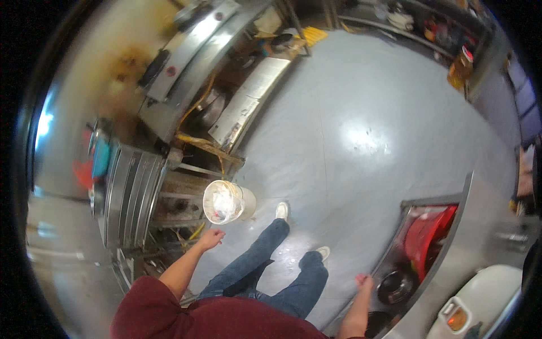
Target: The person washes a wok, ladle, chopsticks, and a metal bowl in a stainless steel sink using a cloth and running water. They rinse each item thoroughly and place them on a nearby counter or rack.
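My left hand (211, 239) hangs beside my left leg with its fingers loosely curled, and I see nothing in it. Just beyond it a white plastic bucket (249, 202) stands on the floor, lined with a bag and holding what looks like rubbish. Hand and bucket look apart. Near the lower shelf of a steel table, my right hand (364, 280) hangs low and blurred; its fingers are hard to make out. The closest things to it are a dark round pan (396, 287) and a red plastic tub (423, 243) on that shelf.
On the left runs a steel cooking range (186, 63) with a metal shelf (254, 99) low in front. A stack of metal trays (131, 195) stands nearer. Right of me is a steel counter (470, 220) with a white plastic container (482, 292). An oil jug (460, 70) stands far right.
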A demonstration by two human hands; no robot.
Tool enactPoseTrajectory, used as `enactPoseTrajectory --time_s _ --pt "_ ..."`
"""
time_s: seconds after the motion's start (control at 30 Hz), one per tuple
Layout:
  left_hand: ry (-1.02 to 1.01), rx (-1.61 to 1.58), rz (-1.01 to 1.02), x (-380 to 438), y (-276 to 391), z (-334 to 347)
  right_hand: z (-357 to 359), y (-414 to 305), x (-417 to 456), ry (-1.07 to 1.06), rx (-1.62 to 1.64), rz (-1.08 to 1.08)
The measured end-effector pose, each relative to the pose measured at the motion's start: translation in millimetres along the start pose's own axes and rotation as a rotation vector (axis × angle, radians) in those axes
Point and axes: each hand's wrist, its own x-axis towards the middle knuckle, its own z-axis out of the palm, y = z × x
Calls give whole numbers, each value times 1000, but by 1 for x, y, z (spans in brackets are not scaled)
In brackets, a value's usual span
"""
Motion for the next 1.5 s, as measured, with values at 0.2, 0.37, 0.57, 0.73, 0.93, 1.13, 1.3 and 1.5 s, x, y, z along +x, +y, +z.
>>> enactPoseTrajectory --time_s 0.2,0.37,0.57,0.73,0.93,1.13,1.3,1.5 --pt "67 -157 -48 -90 -62 -7 116 -27 -193 -423 -810 -269" --pt "263 -364 -113 -155 -139 -21 186 -57 -272 -590 -1074 -409" --pt "327 -517 -216 -203 -273 0 240 -22 -338 -547 -1157 -554" --pt "421 -837 -304 -254 -392 36 246 115 -364 -415 -1408 -417" --pt "567 -776 -552 -348 -535 66 271 321 -432 -856 -1963 -507" --pt "733 -1255 -645 -382 -612 70 316 468 -516 -1102 -2103 -655" --pt "795 -1366 -534 -365 -624 -7 345 534 -554 -999 -2251 -626" --pt "911 -1385 -450 -321 -692 -87 388 625 -574 -1095 -2419 -674"
